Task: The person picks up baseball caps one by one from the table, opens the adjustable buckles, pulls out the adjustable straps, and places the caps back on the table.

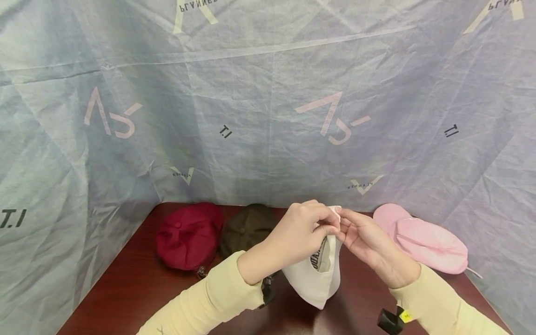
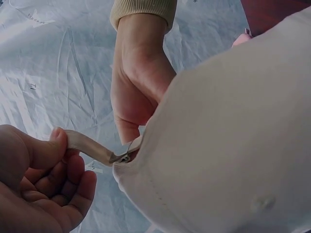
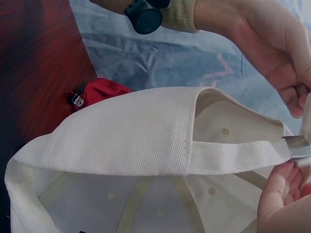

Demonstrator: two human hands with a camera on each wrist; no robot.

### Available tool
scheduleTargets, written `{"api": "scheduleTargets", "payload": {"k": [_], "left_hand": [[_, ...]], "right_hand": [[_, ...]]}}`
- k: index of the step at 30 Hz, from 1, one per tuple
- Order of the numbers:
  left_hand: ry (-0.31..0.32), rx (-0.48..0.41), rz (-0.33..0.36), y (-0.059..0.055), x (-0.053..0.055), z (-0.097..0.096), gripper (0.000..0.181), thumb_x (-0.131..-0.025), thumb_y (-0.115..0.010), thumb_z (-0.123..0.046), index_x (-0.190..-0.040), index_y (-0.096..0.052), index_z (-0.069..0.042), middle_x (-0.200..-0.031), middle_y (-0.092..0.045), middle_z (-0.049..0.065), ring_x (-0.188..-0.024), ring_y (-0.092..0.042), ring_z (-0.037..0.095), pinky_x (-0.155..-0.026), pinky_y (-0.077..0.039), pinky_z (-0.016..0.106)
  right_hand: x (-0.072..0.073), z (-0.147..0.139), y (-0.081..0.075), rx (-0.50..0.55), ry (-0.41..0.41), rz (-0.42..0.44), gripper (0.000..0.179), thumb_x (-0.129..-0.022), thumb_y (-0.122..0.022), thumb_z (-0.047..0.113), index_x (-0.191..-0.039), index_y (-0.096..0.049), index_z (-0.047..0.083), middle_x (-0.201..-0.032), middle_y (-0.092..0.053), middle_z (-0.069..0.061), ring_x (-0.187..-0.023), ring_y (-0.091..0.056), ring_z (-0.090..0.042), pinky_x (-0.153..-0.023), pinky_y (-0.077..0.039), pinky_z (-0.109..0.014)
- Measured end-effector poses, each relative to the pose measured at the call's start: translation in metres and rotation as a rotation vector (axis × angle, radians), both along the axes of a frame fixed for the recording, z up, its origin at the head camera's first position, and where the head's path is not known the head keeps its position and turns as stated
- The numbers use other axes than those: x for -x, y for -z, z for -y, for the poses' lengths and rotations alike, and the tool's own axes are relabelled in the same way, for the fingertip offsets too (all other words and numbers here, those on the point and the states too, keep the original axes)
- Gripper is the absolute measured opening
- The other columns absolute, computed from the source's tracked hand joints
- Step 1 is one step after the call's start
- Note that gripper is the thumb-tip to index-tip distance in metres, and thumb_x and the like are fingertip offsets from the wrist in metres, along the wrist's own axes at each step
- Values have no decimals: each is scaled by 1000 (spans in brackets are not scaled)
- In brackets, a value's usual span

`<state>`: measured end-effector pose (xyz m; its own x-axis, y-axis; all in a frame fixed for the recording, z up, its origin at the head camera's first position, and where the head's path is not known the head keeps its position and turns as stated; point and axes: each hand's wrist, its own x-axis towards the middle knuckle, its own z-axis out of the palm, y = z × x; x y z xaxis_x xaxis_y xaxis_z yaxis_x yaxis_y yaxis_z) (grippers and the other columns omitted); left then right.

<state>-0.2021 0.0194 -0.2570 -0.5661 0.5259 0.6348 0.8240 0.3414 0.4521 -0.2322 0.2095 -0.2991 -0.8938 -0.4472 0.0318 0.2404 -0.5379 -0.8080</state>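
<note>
A white baseball cap (image 1: 307,286) is held up off the table with its back opening showing. My left hand (image 1: 293,232) pinches the loose end of the cap's back strap (image 2: 90,145) between thumb and fingertips. At the metal buckle (image 3: 297,147), my right hand (image 1: 372,246) holds the cap's edge, thumb and fingers around it. The strap runs across the opening into that buckle, as the right wrist view shows. Dark lettering on the cap is partly hidden by my left hand and the cap's edge.
Along the back of the dark red table (image 1: 113,284) lie a red cap (image 1: 188,237), a dark olive cap (image 1: 247,228) and, at the right, a pink cap (image 1: 433,244). A grey printed cloth (image 1: 251,93) hangs behind and at both sides.
</note>
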Motion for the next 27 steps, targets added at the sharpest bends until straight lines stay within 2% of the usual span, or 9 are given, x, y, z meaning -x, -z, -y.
{"api": "scheduleTargets", "payload": {"k": [10, 21, 27], "left_hand": [[16, -9, -29, 2, -1, 1, 9, -80, -74, -10, -75, -66, -11, -78, -67, -3, -74, -55, 8, -66, -44, 12], [26, -6, -9, 4, 0, 1, 9, -79, -74, -9, -74, -67, -12, -72, -63, -4, -72, -55, 6, -65, -44, 11], [28, -9, -13, 5, 0, 1, 10, -79, -74, -8, -74, -67, -12, -71, -62, -5, -71, -53, 5, -63, -41, 9]], "right_hand": [[-1, 0, -2, -35, -1, -8, 30, -101, -38, 6, -93, -67, 2, -90, -69, -6, -86, -65, -13, -83, -52, -22], [0, 1, -1, -79, -3, -40, 33, -100, -36, 4, -88, -68, 4, -81, -68, -3, -77, -64, -10, -79, -53, -21], [-1, 2, -2, -95, 8, -46, 33, -99, -35, 2, -88, -67, 5, -81, -68, -3, -78, -64, -10, -78, -53, -20]]}}
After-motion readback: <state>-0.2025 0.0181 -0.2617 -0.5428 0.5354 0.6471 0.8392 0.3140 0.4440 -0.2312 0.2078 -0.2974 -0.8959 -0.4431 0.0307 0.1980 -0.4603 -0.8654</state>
